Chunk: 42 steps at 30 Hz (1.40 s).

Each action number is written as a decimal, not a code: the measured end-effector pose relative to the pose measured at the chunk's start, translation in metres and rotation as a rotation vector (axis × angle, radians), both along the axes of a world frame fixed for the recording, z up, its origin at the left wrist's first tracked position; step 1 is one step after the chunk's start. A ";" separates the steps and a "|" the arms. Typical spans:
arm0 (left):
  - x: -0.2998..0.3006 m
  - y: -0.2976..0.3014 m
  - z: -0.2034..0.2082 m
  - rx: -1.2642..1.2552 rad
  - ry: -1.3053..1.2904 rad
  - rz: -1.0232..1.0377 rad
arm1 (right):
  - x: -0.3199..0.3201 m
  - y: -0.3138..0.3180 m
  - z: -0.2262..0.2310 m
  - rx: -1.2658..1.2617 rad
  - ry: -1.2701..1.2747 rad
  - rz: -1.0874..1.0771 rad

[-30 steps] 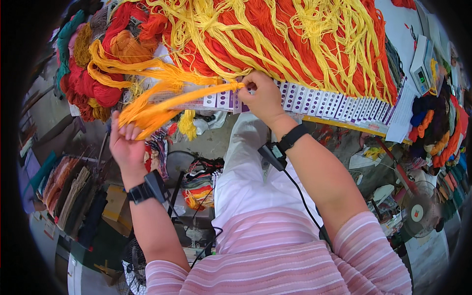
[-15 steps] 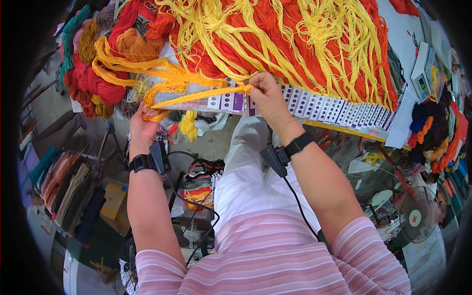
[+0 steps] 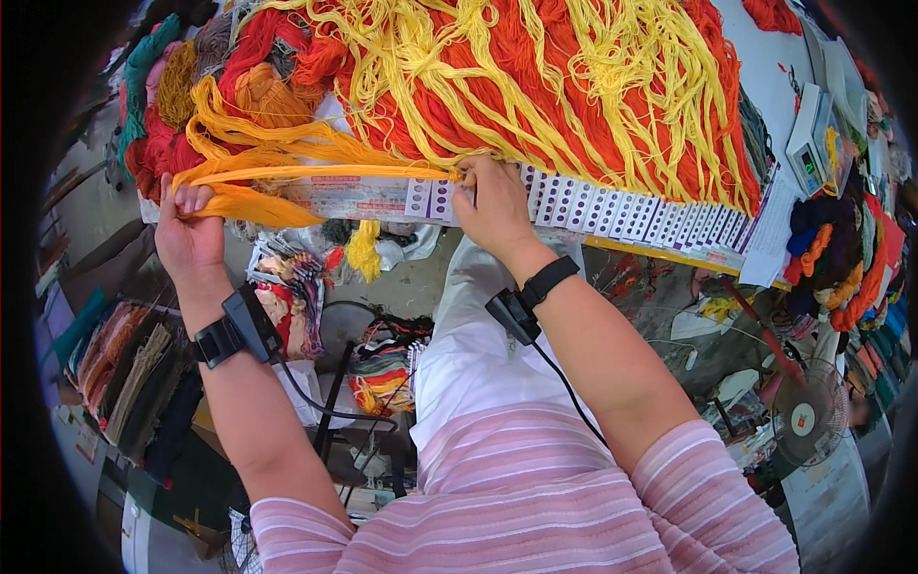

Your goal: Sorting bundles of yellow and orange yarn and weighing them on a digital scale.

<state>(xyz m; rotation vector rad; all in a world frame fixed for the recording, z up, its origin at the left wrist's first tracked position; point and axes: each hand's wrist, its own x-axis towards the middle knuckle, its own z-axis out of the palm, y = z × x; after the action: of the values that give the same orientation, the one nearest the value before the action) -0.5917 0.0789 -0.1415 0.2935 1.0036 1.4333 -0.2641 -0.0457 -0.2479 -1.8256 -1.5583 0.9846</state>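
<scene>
Head: one orange strand [image 3: 316,172], left hand [image 3: 191,234] to right hand [image 3: 497,206]; two wristbands [image 3: 551,279].

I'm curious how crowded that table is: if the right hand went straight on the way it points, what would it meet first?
For the right hand, probably the near edge of the yellow-and-red yarn pile, just ahead, though depth is hard to judge from above.

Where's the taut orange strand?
Head view, left of centre: the strand runs between left hand and right hand, lower left of the red-yellow yarn pile.
</scene>
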 end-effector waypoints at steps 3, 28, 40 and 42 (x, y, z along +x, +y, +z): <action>0.005 0.012 0.001 -0.023 0.140 0.025 | 0.001 0.001 -0.005 -0.030 -0.012 -0.038; 0.161 -0.060 0.070 -0.018 -0.505 -0.675 | 0.014 0.035 0.150 0.221 0.377 -0.025; 0.169 -0.074 0.057 -0.128 -0.750 -0.795 | 0.014 0.021 0.149 -0.180 0.680 0.028; 0.162 -0.076 0.050 -0.146 -0.752 -0.825 | 0.017 0.024 0.153 -0.340 0.795 -0.014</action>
<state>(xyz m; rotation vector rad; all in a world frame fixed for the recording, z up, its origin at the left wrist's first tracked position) -0.4292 0.0034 -0.0917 0.0263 0.2828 0.6074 -0.2472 -0.0220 -0.0945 -1.3479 -0.9185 1.7698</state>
